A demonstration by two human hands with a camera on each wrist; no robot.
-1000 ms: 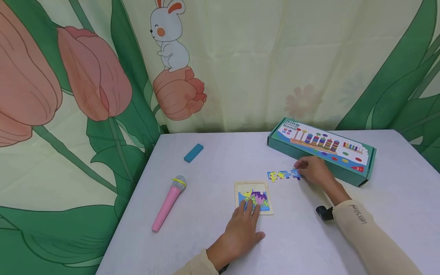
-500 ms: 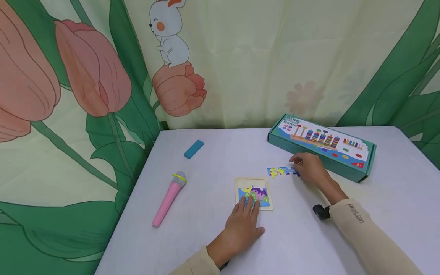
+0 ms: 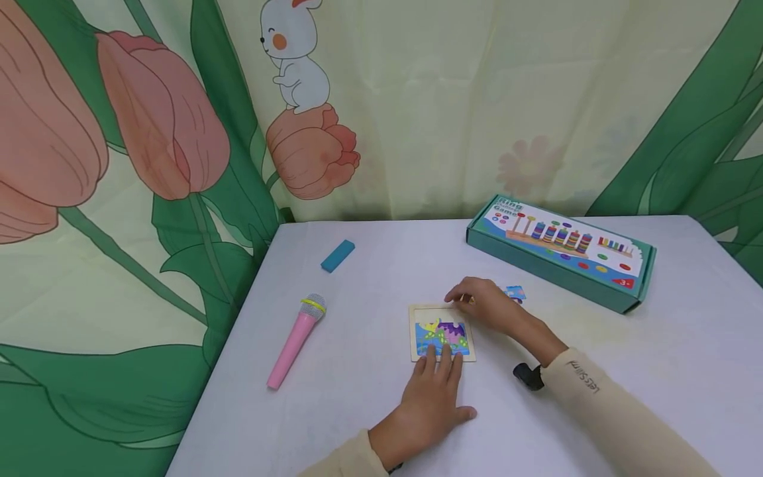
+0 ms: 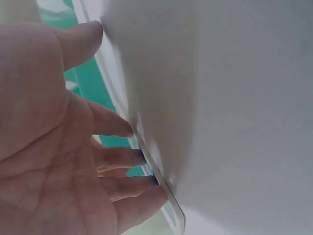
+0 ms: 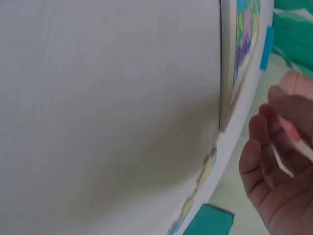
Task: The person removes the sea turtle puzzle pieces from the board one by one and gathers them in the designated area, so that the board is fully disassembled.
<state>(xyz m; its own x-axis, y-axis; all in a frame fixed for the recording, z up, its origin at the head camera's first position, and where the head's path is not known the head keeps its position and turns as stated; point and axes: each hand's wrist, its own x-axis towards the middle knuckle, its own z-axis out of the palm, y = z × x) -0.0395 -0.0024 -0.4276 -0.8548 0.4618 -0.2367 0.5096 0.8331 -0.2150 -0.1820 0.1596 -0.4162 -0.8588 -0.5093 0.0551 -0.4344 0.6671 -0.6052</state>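
Observation:
A small wooden-framed jigsaw puzzle (image 3: 440, 334) lies on the table, its lower part filled with a blue, yellow and purple picture. The fingertips of my left hand (image 3: 432, 404) rest on its near edge, fingers straight and spread. My right hand (image 3: 491, 308) hovers by the frame's upper right corner, fingers loosely bent. I see nothing held between those fingers in the right wrist view. Under and beside it lie loose puzzle pieces (image 3: 515, 293) in a row, partly hidden by the hand. The row of pieces (image 5: 198, 188) also shows on the table in the right wrist view.
A green game box (image 3: 560, 255) stands at the back right, just behind the pieces. On the left lie a pink toy microphone (image 3: 297, 341) and a blue block (image 3: 338, 256). A printed curtain (image 3: 429, 112) hangs behind the white table (image 3: 357, 411).
My right hand has moved left from the right end of the piece row to the frame's upper right corner, now covering part of the row. My left hand stays on the frame.

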